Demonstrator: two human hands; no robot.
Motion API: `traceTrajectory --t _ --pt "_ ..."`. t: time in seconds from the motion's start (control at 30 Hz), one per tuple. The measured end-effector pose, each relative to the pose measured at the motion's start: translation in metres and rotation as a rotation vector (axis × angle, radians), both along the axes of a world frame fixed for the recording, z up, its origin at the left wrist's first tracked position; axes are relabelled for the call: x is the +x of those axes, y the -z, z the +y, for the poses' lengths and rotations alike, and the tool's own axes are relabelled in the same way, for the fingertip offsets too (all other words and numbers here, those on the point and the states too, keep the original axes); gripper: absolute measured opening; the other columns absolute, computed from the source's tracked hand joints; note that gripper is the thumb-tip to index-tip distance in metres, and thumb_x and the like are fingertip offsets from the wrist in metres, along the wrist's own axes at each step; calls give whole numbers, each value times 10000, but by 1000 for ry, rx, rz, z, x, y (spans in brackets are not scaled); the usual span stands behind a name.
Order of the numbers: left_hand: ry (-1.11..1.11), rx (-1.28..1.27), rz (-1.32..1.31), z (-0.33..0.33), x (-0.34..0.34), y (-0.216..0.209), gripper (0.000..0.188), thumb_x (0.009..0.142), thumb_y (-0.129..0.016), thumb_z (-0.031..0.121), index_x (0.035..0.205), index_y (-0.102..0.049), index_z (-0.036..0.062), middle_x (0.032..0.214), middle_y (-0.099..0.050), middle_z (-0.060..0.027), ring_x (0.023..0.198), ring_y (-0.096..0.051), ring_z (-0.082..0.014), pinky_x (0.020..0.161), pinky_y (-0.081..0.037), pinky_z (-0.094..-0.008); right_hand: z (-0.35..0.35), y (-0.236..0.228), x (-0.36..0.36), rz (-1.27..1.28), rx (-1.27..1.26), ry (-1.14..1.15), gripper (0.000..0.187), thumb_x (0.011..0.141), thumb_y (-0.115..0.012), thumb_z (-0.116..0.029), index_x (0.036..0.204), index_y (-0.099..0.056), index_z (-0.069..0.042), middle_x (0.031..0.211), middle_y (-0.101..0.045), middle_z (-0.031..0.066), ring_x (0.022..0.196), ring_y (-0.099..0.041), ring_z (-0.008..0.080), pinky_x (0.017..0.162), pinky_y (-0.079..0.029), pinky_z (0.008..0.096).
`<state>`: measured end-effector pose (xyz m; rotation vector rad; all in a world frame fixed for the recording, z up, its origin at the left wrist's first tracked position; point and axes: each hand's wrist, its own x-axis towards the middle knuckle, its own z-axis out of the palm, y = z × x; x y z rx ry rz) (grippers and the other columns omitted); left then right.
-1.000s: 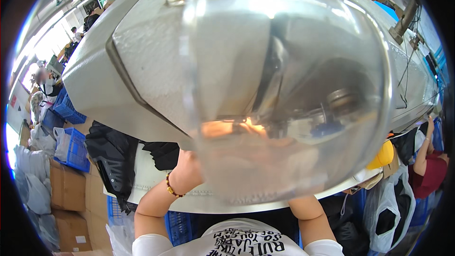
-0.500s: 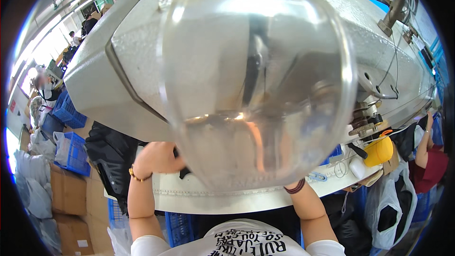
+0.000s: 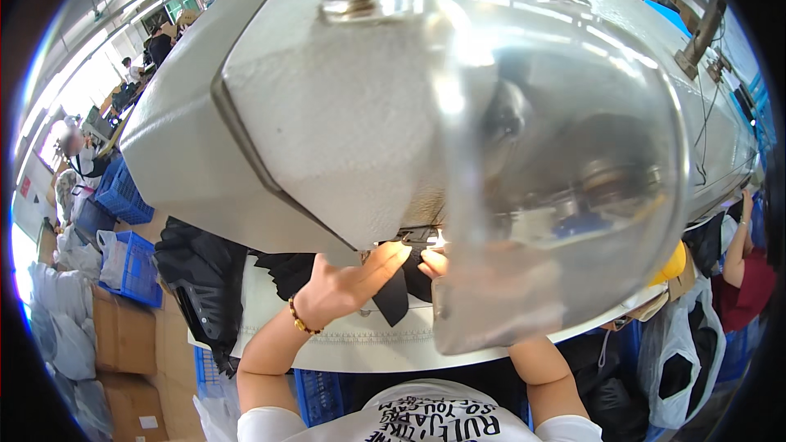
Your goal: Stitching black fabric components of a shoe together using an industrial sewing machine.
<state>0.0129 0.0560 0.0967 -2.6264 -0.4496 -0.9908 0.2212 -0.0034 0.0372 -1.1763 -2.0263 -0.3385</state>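
My left hand (image 3: 348, 282) lies by the lit stitching area under the head of a pale grey sewing machine (image 3: 327, 106), its fingers stretched out over a piece of black fabric (image 3: 393, 299). Right of it, the fingertips of my right hand (image 3: 434, 263) are pressed together at the fabric's edge; the rest of that hand is blurred behind a clear plastic shield (image 3: 565, 196). Light shines on the metal presser foot (image 3: 422, 237) just past the fingertips. More black fabric (image 3: 282, 270) lies to the left of my left hand.
Black fabric (image 3: 192, 278) hangs over the left end of the white table (image 3: 344, 348). Blue crates (image 3: 139, 270) and cardboard boxes (image 3: 123, 331) stand on the floor at left. A yellow container (image 3: 671, 264) and plastic bags (image 3: 679, 360) are at right, near another person's arm (image 3: 737, 245).
The shield has swung to the right, baring the stitching area. My left hand has moved right to the black fabric by the presser foot. My right fingertips now show.
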Motion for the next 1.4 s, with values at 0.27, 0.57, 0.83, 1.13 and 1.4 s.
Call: traceTrajectory --t 0.27,0.57,0.83,1.13,1.4 --pt "-62 -4 -56 -15 11 2 346 603 -581 32 945 -636 23 968 -594 -47 598 -569 -76 386 -374 -173 10 0 7 54 -72 -22 122 644 -573 -55 755 -593 -100 794 -578 72 697 -579 231 623 -492 352" --pt "-116 7 -12 -24 19 -2 333 601 -566 9 927 -633 21 977 -591 -78 782 -615 -150 393 -356 -193 6 -18 17 75 -34 -41 121 650 -575 -59 756 -598 -112 799 -583 64 704 -584 223 623 -493 348" --pt "-98 -108 -53 -19 13 -3 292 595 -575 11 882 -628 30 956 -600 -46 650 -597 -98 377 -369 -198 5 -35 5 64 -4 -76 121 656 -577 -62 757 -602 -123 803 -588 58 711 -589 216 623 -494 345" --pt "-158 -41 -21 -25 25 -5 289 573 -585 11 861 -612 20 930 -579 -46 765 -588 -129 424 -405 -203 13 -26 12 295 -220 -161 215 685 -592 -60 887 -622 -129 884 -610 72 806 -607 242 704 -500 348" --pt "-159 35 84 -25 18 -12 333 587 -594 9 920 -597 26 951 -573 -75 838 -585 -189 568 -470 -260 9 -26 15 41 84 13 252 694 -615 -70 940 -623 -123 924 -617 75 829 -611 237 734 -486 336"
